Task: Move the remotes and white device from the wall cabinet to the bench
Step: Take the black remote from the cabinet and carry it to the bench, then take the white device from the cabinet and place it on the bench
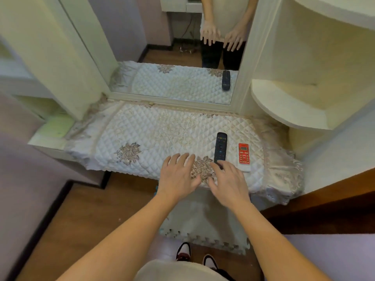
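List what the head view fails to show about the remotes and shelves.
- Black remote: near end covered by fingers of the right hand, head view.
- Red-and-white remote: button labels too small to read, head view.
- Upper wall shelf: cut off by the frame's top edge, contents unseen.

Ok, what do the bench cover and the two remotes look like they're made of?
The cover looks like quilted fabric, satin-like, going by the diamond stitching, soft sheen, embroidered flowers and fringed edge. The black remote is probably hard plastic, fairly matte, with small buttons that may be rubber. The red remote is likely plastic too, a red face on a white body; too small to judge its gloss.
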Demonstrator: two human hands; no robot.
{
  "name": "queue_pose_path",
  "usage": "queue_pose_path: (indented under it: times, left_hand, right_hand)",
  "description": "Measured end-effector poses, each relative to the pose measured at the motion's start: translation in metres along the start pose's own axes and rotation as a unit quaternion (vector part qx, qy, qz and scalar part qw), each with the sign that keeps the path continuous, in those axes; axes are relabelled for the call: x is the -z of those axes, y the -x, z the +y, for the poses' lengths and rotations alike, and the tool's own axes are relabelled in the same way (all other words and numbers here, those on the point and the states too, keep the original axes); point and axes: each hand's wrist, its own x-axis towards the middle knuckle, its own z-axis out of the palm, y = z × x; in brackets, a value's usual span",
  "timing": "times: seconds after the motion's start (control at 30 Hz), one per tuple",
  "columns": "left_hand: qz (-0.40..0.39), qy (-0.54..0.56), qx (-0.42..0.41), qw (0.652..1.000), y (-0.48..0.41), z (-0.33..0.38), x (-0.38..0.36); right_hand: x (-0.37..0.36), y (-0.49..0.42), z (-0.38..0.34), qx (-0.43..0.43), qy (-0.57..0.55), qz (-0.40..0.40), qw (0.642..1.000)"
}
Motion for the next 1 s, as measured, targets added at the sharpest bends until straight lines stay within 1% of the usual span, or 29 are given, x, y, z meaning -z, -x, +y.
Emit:
queue_pose_path:
  times: [0.13,0.27,0.47,0.6,0.77,0.87,1.0]
  left_hand:
    - [-0.007,-0.033,0.073,0.997,0.033,-0.010,0.015]
    - [-0.002,-0.048,0.153,0.987,0.074,-0.015,0.024]
    - [0.013,-0.060,0.283,0.957,0.146,-0.025,0.035]
    - [0.022,-0.076,0.376,0.923,0.203,-0.040,0.052]
    - [0.026,-0.091,0.486,0.869,0.280,-0.058,0.071]
    - [0.023,-0.097,0.537,0.838,0.321,-0.068,0.081]
    - [0.035,-0.091,0.599,0.795,0.371,-0.090,0.095]
  right_hand:
    - [-0.008,-0.007,-0.017,0.084,-0.013,-0.015,0.996]
    - [-0.017,-0.006,-0.038,0.150,-0.032,-0.051,0.987]
    - [-0.029,0.009,-0.090,0.275,-0.035,-0.109,0.954]
    - [-0.046,0.027,-0.138,0.363,-0.051,-0.119,0.923]
    - [-0.062,0.060,-0.214,0.465,-0.062,-0.140,0.872]
    - [-0.072,0.081,-0.257,0.521,-0.065,-0.149,0.838]
    - [-0.087,0.106,-0.316,0.576,-0.052,-0.167,0.799]
